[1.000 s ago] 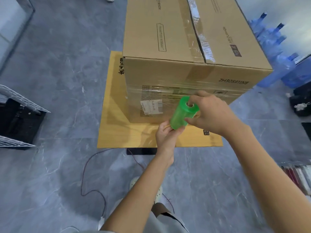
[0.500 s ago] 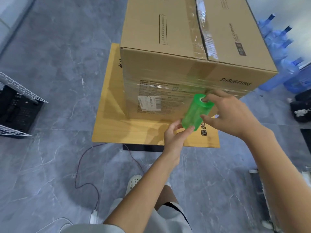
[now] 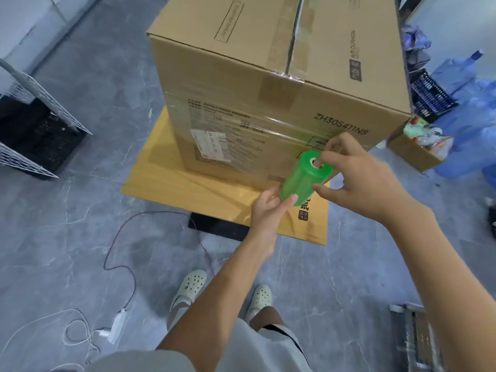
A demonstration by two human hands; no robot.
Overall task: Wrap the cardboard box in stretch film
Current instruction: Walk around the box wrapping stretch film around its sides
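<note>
Green roll (image 3: 304, 179) sits pinched between both hands: left hand (image 3: 269, 208) cups its bottom end, right hand (image 3: 357, 181) has a finger in the core. Box (image 3: 271, 103) is just beyond them, film banding its lower half only, so the top looks still unwrapped.

The green film roll (image 3: 304, 179) has travelled rightward along the box (image 3: 268, 116).
</note>
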